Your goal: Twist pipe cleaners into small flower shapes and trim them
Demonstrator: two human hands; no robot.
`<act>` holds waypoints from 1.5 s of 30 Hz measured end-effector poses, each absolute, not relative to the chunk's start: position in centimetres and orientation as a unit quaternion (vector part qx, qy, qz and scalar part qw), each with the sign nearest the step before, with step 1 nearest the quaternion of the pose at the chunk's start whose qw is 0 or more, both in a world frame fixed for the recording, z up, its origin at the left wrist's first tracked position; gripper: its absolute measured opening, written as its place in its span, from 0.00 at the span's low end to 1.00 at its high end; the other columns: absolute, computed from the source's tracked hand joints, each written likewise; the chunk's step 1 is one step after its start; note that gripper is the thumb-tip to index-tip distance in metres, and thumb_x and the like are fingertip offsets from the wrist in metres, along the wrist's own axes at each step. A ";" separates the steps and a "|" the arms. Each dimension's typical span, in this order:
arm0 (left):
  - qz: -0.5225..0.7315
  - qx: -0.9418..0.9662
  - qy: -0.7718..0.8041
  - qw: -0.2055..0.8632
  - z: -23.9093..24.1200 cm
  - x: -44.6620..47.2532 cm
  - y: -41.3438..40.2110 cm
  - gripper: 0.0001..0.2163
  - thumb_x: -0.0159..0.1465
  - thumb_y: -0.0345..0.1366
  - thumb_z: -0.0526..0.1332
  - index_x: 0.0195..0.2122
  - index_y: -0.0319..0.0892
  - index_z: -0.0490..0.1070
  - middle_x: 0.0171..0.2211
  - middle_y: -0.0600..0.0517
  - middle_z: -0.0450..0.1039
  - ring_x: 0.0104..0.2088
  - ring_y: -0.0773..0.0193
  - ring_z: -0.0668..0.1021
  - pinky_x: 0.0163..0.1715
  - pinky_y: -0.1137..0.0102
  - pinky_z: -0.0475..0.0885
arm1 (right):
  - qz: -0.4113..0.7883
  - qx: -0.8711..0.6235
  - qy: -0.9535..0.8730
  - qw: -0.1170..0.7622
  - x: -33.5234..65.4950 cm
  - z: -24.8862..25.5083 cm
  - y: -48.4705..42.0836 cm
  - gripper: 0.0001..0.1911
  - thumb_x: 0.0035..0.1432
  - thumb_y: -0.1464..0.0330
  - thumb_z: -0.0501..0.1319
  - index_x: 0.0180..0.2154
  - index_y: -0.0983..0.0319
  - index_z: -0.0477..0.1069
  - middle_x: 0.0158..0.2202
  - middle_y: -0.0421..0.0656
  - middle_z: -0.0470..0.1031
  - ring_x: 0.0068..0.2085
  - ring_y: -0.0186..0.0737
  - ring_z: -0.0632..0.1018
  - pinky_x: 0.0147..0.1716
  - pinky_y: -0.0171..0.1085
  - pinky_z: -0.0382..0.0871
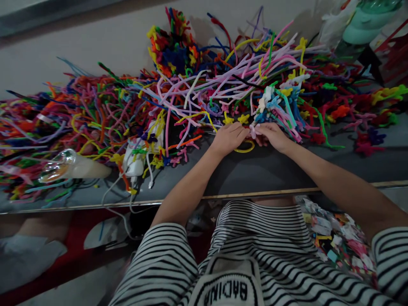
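Both hands meet over the dark tabletop at a pale pink pipe cleaner (254, 131) bent into a small shape. My right hand (273, 135) pinches it between thumb and fingers. My left hand (230, 138) has its fingers curled together at the other side of the same piece, their tips partly hidden. A yellow handle loop (245, 147), which looks like part of scissors, lies just below the hands. Yellow pipe-cleaner flowers (244, 119) sit right behind them. A bundle of blue, white and pink pipe-cleaner pieces (277, 104) lies beyond my right hand.
Heaps of coloured pipe cleaners (95, 106) cover the table's back. Long lilac stems (219, 72) lie on top. A white charger with cables (132, 159) and a clear plastic-wrapped roll (79, 165) are at left. A mint-green object (365, 23) stands far right. Scraps (338, 233) fill the floor below.
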State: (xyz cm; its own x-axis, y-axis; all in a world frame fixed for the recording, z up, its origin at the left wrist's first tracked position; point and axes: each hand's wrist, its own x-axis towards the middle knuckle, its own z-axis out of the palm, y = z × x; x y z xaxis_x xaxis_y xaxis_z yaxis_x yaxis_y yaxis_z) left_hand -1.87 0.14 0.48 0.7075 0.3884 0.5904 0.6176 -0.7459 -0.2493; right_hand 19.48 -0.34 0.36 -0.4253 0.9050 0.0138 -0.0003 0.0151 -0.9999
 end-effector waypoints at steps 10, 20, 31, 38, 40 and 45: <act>-0.325 -0.894 -0.296 0.084 -1.0 -2.1 0.8 0.18 0.77 0.43 0.49 0.43 0.44 0.78 0.33 0.48 0.80 0.39 0.61 0.81 0.40 0.64 0.76 | 0.521 -0.349 -0.675 0.389 19.8 0.3 -0.6 0.29 0.56 0.42 0.68 0.28 0.62 0.71 0.19 0.36 0.69 0.19 0.27 0.68 0.18 0.31 0.58; -0.330 -0.883 -0.323 0.084 -0.9 -1.9 0.6 0.19 0.77 0.44 0.49 0.40 0.43 0.78 0.30 0.48 0.76 0.35 0.61 0.80 0.34 0.67 0.73 | 0.485 -0.361 -0.697 0.386 19.9 0.2 -0.4 0.29 0.58 0.43 0.66 0.27 0.62 0.70 0.20 0.37 0.69 0.19 0.27 0.68 0.19 0.31 0.60; -0.260 -0.909 -0.313 0.093 0.1 -1.7 0.5 0.21 0.78 0.43 0.47 0.33 0.42 0.74 0.31 0.45 0.77 0.37 0.57 0.80 0.31 0.66 0.69 | 0.521 -0.353 -0.682 0.373 19.7 -0.1 -0.2 0.29 0.56 0.42 0.68 0.27 0.62 0.71 0.19 0.36 0.68 0.18 0.27 0.67 0.16 0.31 0.57; -0.248 -0.903 -0.326 0.130 0.8 -1.7 -0.1 0.20 0.77 0.46 0.47 0.39 0.41 0.75 0.32 0.43 0.78 0.37 0.56 0.79 0.32 0.64 0.68 | 0.528 -0.351 -0.685 0.358 19.9 0.4 -0.3 0.29 0.57 0.43 0.67 0.27 0.62 0.70 0.18 0.36 0.68 0.18 0.27 0.67 0.16 0.31 0.56; -0.249 -0.898 -0.337 0.137 1.0 -1.5 -0.3 0.21 0.77 0.46 0.47 0.39 0.40 0.75 0.32 0.43 0.78 0.37 0.55 0.78 0.32 0.64 0.67 | 0.530 -0.353 -0.681 0.361 19.9 0.6 -0.3 0.29 0.57 0.42 0.67 0.27 0.62 0.71 0.18 0.36 0.68 0.18 0.27 0.67 0.16 0.31 0.55; -0.235 -0.907 -0.327 0.125 0.9 -1.5 -0.4 0.22 0.78 0.41 0.45 0.34 0.41 0.75 0.30 0.44 0.76 0.35 0.57 0.77 0.30 0.65 0.66 | 0.533 -0.351 -0.681 0.358 19.9 0.7 -0.3 0.28 0.57 0.43 0.68 0.27 0.62 0.70 0.18 0.36 0.68 0.17 0.27 0.67 0.16 0.31 0.56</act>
State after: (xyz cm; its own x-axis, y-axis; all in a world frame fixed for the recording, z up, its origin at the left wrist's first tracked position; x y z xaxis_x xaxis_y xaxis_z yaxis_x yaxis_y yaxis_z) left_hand -1.47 -0.43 0.91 0.6752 0.5349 0.5080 0.6523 -0.7545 -0.0726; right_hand 19.92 -0.28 0.67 -0.4974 0.8601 0.1132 0.0967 0.1846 -0.9781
